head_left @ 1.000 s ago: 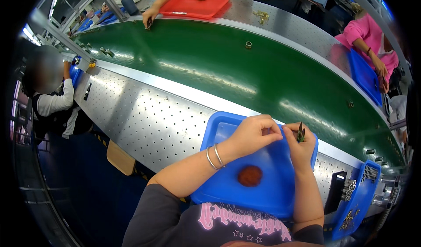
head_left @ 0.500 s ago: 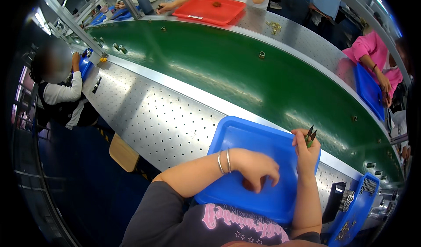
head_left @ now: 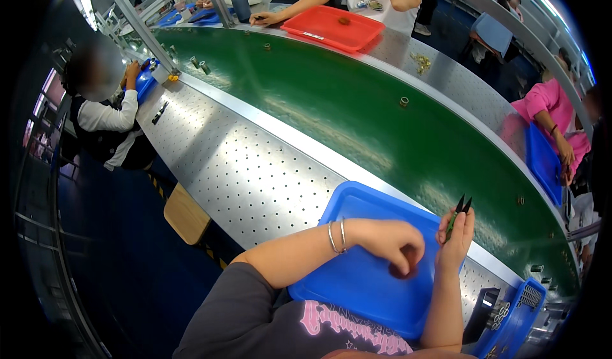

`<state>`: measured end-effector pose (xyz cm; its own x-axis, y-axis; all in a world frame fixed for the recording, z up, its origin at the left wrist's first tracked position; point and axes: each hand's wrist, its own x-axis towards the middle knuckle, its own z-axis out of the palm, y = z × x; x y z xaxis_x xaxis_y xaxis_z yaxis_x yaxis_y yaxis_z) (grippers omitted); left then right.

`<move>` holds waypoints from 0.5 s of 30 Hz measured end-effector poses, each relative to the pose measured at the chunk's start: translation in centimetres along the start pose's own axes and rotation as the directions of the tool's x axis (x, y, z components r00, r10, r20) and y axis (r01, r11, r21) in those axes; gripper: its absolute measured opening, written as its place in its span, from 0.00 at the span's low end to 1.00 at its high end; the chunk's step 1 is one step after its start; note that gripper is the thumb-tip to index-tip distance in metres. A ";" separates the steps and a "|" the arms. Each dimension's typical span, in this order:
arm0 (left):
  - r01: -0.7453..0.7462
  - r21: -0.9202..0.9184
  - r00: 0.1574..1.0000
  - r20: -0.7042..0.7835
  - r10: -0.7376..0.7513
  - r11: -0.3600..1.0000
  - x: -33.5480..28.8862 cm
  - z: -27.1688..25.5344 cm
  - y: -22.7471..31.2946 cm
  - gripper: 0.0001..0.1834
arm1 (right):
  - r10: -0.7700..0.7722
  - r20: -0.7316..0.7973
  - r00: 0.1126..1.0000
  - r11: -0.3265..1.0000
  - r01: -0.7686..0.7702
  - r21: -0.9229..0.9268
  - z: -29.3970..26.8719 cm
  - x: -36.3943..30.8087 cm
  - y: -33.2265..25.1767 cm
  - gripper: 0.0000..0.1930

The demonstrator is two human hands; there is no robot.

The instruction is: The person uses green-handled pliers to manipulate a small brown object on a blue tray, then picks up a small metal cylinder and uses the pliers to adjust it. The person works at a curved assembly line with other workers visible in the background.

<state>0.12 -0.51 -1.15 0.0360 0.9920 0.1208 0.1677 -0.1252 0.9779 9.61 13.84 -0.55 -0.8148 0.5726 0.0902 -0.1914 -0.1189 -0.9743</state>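
Note:
My left hand (head_left: 394, 239), with two silver bangles at its wrist, is over a blue tray (head_left: 331, 289). Its curled fingers grip a small reddish-brown clump (head_left: 404, 267), blurred and partly covered by the fingers. Past the tray's right side, my right hand (head_left: 456, 239) is raised and wrapped round a pair of green-handled snips (head_left: 451, 224). The dark, pointed blades stick up beyond the fingers, slightly apart.
A green conveyor belt (head_left: 306, 98) curves past the perforated metal table (head_left: 242, 168), carrying several small metal rings. At right are a narrow blue tray (head_left: 539, 292) and a dark box (head_left: 481, 311). Across the belt, co-workers sit by a red tray (head_left: 312, 24) and another blue tray (head_left: 542, 161).
The whole view has shifted. My left hand has moved right across the tray with the reddish-brown clump, closer to my right hand. The snips stay in my right hand.

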 end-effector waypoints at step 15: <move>-0.184 -0.336 0.568 -0.803 -0.179 0.924 0.3 -1.4 0.1 0.08 | 0.161 0.225 0.961 0.897 -0.047 -0.439 0.3 -0.3 -0.2 0.10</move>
<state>-1.26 -0.18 -0.82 -0.8010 0.5979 0.0309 -0.1824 -0.2930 0.9386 9.73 13.47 -0.35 -0.9371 0.3483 -0.0237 0.1072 0.2224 -0.9690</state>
